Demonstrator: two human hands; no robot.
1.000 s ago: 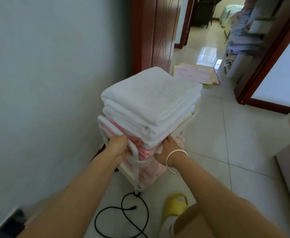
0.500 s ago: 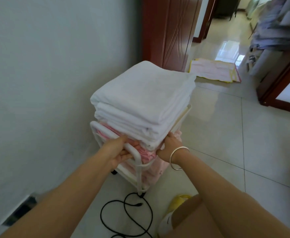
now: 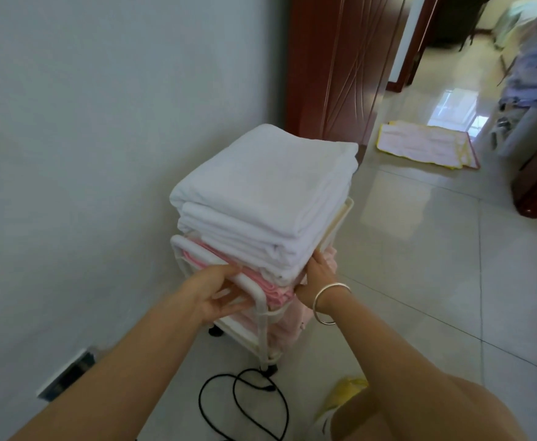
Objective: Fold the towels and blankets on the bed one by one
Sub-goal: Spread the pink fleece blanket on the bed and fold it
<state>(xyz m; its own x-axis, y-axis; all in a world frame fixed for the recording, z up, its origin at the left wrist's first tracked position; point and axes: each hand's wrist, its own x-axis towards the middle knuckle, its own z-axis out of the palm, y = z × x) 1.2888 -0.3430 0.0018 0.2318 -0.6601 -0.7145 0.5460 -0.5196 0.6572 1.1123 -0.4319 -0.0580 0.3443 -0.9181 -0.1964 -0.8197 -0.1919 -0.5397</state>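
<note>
A stack of folded white towels (image 3: 270, 192) lies on top of a small white wheeled cart (image 3: 262, 316) beside the wall. Folded pink towels (image 3: 278, 292) fill the cart under the white ones and hang out at its near right side. My left hand (image 3: 217, 291) grips the cart's near top rail, fingers curled round the tube. My right hand (image 3: 316, 278), with a silver bangle on its wrist, holds the cart's right rail just below the corner of the white stack; its fingertips are hidden behind the towels.
A pale wall (image 3: 101, 154) runs close along the cart's left. A brown wooden door (image 3: 334, 74) stands behind it, with an open doorway to its right. A pink mat (image 3: 423, 146) lies on the tiled floor. A black cable (image 3: 244, 405) loops by the cart's caster, near my yellow slipper (image 3: 346, 396).
Both hands keep the same hold on the cart. The view has swung left and down, so the doorway and mat have slid to the right. My right foot has come forward.
</note>
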